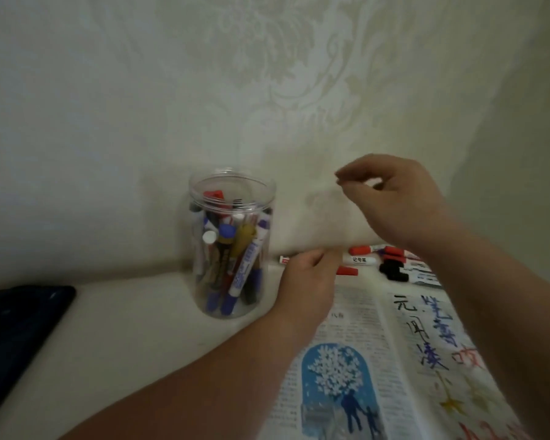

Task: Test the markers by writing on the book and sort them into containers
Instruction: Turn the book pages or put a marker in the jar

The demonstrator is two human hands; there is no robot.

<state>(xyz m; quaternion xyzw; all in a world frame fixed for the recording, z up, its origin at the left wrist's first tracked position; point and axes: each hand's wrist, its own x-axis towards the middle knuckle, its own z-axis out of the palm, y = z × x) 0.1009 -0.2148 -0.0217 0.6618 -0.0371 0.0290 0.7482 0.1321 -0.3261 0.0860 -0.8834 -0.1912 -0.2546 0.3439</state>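
A clear plastic jar (261,198) stands by the wall, holding several markers with blue, red, white and black caps. An open book (359,338) lies at the right, its right page covered in black, blue and red handwriting. Loose markers (391,258) with red and black caps lie past the book along the wall. My left hand (308,281) rests at the book's top left corner, fingers curled over a white marker with a red cap (346,270). My right hand (391,198) hovers in the air to the right of the jar, thumb and fingers nearly pinched, holding nothing.
A dark phone (16,322) lies at the left edge of the cream tabletop (124,328). The patterned wall (235,90) rises directly behind the jar and the markers.
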